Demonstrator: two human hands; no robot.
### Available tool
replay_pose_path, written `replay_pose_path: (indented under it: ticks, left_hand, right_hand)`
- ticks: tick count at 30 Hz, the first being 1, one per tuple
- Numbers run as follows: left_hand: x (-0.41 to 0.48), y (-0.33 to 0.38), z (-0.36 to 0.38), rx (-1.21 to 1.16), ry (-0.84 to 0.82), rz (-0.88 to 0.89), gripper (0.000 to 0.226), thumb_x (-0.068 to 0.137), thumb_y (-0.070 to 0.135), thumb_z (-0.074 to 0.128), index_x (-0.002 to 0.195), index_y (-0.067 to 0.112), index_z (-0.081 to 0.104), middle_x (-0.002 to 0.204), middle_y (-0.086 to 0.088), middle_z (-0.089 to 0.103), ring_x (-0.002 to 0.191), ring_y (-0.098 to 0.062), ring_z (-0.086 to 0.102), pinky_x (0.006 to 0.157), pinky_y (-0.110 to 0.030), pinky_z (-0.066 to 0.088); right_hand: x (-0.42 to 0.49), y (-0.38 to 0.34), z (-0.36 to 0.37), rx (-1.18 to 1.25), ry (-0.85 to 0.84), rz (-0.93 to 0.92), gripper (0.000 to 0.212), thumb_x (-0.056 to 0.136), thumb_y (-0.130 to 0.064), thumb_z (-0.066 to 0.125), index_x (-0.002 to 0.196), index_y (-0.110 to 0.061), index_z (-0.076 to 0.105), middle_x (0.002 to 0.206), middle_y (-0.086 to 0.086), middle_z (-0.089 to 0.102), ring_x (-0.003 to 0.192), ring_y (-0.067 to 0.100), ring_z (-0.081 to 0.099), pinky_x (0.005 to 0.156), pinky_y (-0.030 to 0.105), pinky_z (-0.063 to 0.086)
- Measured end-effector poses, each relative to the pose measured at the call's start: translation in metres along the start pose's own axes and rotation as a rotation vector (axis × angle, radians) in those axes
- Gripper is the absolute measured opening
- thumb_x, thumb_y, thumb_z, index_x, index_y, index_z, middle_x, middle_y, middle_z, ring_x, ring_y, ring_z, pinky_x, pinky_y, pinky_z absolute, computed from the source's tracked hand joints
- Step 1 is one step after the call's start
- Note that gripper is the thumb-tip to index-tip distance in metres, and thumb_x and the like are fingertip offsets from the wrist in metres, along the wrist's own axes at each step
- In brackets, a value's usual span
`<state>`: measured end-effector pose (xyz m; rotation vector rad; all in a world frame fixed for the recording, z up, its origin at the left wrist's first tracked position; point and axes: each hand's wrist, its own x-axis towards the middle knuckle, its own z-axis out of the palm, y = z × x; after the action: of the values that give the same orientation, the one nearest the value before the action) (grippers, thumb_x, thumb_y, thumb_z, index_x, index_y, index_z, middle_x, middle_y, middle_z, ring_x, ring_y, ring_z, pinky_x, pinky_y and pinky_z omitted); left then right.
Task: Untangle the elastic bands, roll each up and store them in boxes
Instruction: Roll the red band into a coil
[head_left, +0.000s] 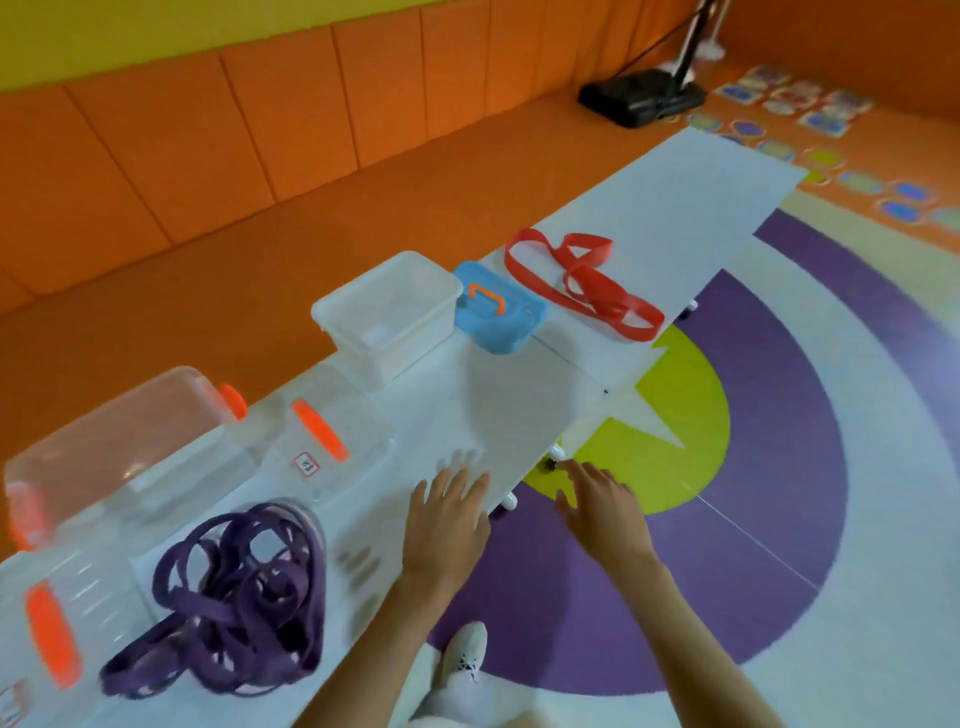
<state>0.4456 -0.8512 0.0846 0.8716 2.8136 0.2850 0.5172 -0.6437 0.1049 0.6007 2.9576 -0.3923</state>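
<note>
Both our hands are open and hold nothing. Our left hand (448, 519) lies flat with straight, spread fingers over the near edge of the white table (519, 405); we cannot tell if the palm touches the surface or only hovers over it. Our right hand (602, 506) is just beside it, past the table edge and above the coloured floor (779, 467), with the fingers relaxed and a little bent, touching nothing. To the left of the left hand, and slightly nearer to us, the purple elastic band (234, 587) lies on the table in a tangled heap, apart from the fingers. Further left and beyond this heap stand clear boxes with orange latches (322, 441). Ahead of the left hand, well apart from it, an open white box (389, 312) stands on the table, and a blue box with an orange handle (498, 312) sits closed just beside it. Farthest from both hands, beyond the blue box, the red elastic band (582, 283) lies loose and twisted on the table top.
</note>
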Motion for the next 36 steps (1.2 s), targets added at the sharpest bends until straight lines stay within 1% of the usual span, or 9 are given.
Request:
replay_pose_path:
  ticks: [4, 7, 11, 16, 21, 24, 27, 31, 36]
  left_hand:
    - [0.076, 0.033, 0.006, 0.011, -0.016, 0.082, 0.056, 0.108, 0.041, 0.037, 0.163, 0.034, 0.029, 0.166, 0.008, 0.036, 0.154, -0.019, 0.030, 0.125, -0.041, 0.023]
    - [0.128, 0.058, 0.009, 0.013, -0.018, 0.113, 0.056, 0.109, 0.042, 0.036, 0.164, 0.035, 0.026, 0.168, 0.009, 0.033, 0.155, -0.018, 0.029, 0.125, -0.039, 0.022]
    - [0.196, 0.095, 0.013, 0.028, -0.038, 0.112, 0.057, 0.108, 0.040, 0.039, 0.164, 0.035, 0.029, 0.166, 0.009, 0.037, 0.153, -0.018, 0.033, 0.123, -0.039, 0.025]
    - [0.287, 0.157, 0.018, -0.007, -0.028, 0.040, 0.055, 0.103, 0.031, 0.054, 0.157, 0.027, 0.048, 0.155, 0.001, 0.055, 0.144, -0.023, 0.049, 0.115, -0.043, 0.040]
    - [0.366, 0.211, 0.022, 0.007, -0.118, -0.106, 0.058, 0.105, 0.036, 0.046, 0.162, 0.030, 0.035, 0.160, 0.005, 0.043, 0.147, -0.018, 0.039, 0.114, -0.038, 0.038]
    - [0.406, 0.231, 0.023, 0.010, -0.153, -0.176, 0.059, 0.106, 0.037, 0.046, 0.162, 0.027, 0.033, 0.159, 0.003, 0.042, 0.147, -0.021, 0.039, 0.112, -0.039, 0.039]
    - [0.444, 0.243, 0.027, -0.046, -0.185, -0.265, 0.060, 0.106, 0.038, 0.048, 0.163, 0.027, 0.032, 0.161, -0.001, 0.040, 0.146, -0.024, 0.040, 0.112, -0.042, 0.041]
    - [0.501, 0.250, 0.039, -0.216, -0.129, -0.417, 0.059, 0.107, 0.039, 0.048, 0.163, 0.029, 0.032, 0.162, -0.008, 0.038, 0.142, -0.030, 0.044, 0.110, -0.046, 0.044]
    - [0.583, 0.254, 0.063, -0.413, -0.064, -0.731, 0.074, 0.103, 0.053, 0.055, 0.165, 0.024, 0.027, 0.165, -0.023, 0.030, 0.148, -0.041, 0.037, 0.118, -0.052, 0.040]
  right_hand:
    - [0.046, 0.042, -0.018, -0.032, 0.006, 0.068, 0.040, 0.104, -0.038, 0.053, 0.143, -0.030, 0.054, 0.131, -0.005, 0.063, 0.123, 0.023, 0.059, 0.093, 0.037, 0.047]
    - [0.082, 0.079, -0.032, -0.026, 0.002, 0.113, 0.039, 0.104, -0.038, 0.054, 0.142, -0.030, 0.056, 0.130, -0.005, 0.064, 0.123, 0.023, 0.060, 0.093, 0.038, 0.048]
    - [0.136, 0.131, -0.051, -0.027, 0.018, 0.127, 0.037, 0.104, -0.037, 0.056, 0.140, -0.029, 0.059, 0.130, -0.004, 0.065, 0.122, 0.023, 0.061, 0.092, 0.038, 0.048]
    - [0.213, 0.212, -0.079, -0.047, 0.012, 0.074, 0.037, 0.105, -0.039, 0.052, 0.140, -0.029, 0.058, 0.134, -0.006, 0.063, 0.124, 0.022, 0.060, 0.094, 0.037, 0.047]
    - [0.277, 0.283, -0.108, -0.030, -0.042, 0.004, 0.037, 0.105, -0.040, 0.049, 0.139, -0.029, 0.058, 0.136, -0.007, 0.062, 0.126, 0.021, 0.058, 0.097, 0.037, 0.048]
    - [0.320, 0.310, -0.125, -0.050, -0.088, -0.060, 0.039, 0.106, -0.039, 0.047, 0.142, -0.028, 0.055, 0.137, -0.005, 0.061, 0.128, 0.021, 0.057, 0.100, 0.037, 0.047]
    - [0.364, 0.326, -0.139, -0.043, -0.097, -0.117, 0.038, 0.105, -0.037, 0.049, 0.141, -0.027, 0.056, 0.132, -0.003, 0.062, 0.124, 0.024, 0.060, 0.096, 0.039, 0.049]
    - [0.430, 0.337, -0.147, -0.045, -0.113, -0.186, 0.033, 0.106, -0.040, 0.049, 0.135, -0.027, 0.060, 0.130, -0.003, 0.064, 0.121, 0.025, 0.062, 0.094, 0.039, 0.050]
    - [0.511, 0.352, -0.149, -0.060, -0.144, -0.275, 0.045, 0.104, -0.034, 0.052, 0.149, -0.027, 0.049, 0.141, -0.003, 0.059, 0.125, 0.026, 0.062, 0.096, 0.041, 0.052]
